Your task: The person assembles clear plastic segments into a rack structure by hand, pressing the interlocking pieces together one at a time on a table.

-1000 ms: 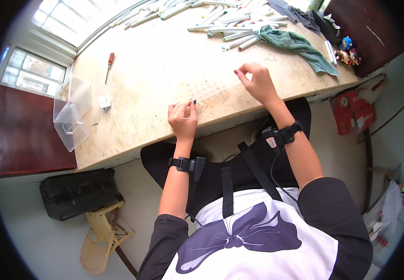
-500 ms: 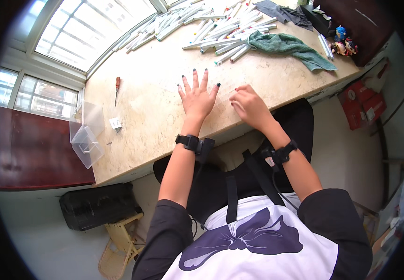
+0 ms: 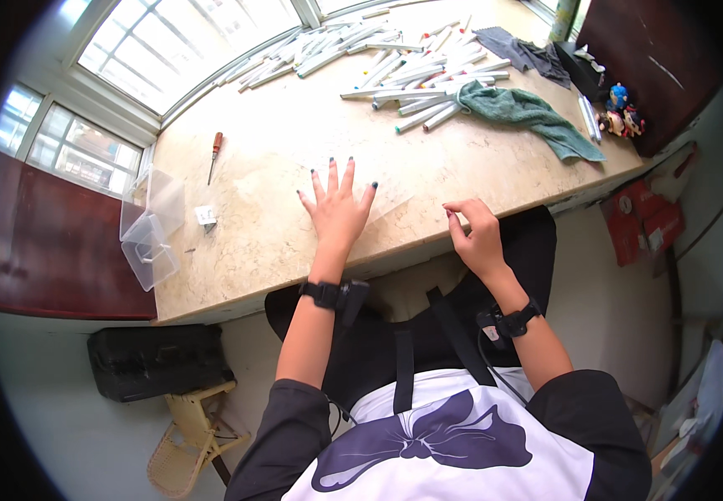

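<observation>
My left hand (image 3: 338,215) lies on the stone-topped counter, its fingers spread. Beside its thumb, a thin clear sheet or film (image 3: 393,210) shows faintly on the surface; its full outline is hard to see. My right hand (image 3: 476,238) hovers at the counter's front edge with thumb and forefinger pinched together. Whether anything sits in that pinch is too small to make out. Each wrist wears a black strap with a small device.
Many white-barrelled markers (image 3: 428,75) lie heaped at the back, beside a green cloth (image 3: 528,115) and a grey cloth (image 3: 524,54). A screwdriver (image 3: 215,157), a small white piece (image 3: 205,215) and an open clear plastic box (image 3: 151,242) are at the left. Small figurines (image 3: 620,113) stand far right.
My right hand has drawn back to the right and nearer to me, away from the left hand. The left hand stays spread on the counter. The whole view has shifted slightly.
</observation>
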`<state>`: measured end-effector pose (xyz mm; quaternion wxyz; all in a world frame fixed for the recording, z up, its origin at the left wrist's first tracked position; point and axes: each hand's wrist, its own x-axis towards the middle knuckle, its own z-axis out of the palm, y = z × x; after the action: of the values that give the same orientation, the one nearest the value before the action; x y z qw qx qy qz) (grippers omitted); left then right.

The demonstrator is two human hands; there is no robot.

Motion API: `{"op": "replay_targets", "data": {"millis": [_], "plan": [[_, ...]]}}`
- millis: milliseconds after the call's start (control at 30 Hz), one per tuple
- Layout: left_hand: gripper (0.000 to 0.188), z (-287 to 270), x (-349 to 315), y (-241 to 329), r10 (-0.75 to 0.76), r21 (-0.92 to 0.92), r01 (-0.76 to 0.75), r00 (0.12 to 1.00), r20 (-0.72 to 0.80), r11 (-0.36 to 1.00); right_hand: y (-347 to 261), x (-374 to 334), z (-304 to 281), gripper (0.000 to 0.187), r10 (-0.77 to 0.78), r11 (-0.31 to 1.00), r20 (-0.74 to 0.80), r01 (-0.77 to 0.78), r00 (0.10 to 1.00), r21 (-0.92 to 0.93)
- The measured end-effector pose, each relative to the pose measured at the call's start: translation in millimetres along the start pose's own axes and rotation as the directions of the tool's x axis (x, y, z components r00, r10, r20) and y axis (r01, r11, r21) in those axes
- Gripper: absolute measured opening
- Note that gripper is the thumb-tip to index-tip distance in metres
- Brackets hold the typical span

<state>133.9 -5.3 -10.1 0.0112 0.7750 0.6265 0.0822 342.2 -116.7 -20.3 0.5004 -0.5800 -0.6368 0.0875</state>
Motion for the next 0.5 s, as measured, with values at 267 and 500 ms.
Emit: {"op": "replay_targets", "data": {"millis": [267, 500], "plan": [[0.056, -22, -38, -59, -0.207, -0.31, 0.148, 0.964, -0.167, 0.939, 10, 93, 56, 0.011, 0.029, 0.996, 0.105, -0.038, 0.994, 0.084], [0.041, 49, -33, -135, -0.463, -0.895, -0.124, 0.82, -0.335, 0.428, 42, 163, 147, 0.045, -0.136, 0.861, 0.582, 0.386, 0.802, -0.33]]}}
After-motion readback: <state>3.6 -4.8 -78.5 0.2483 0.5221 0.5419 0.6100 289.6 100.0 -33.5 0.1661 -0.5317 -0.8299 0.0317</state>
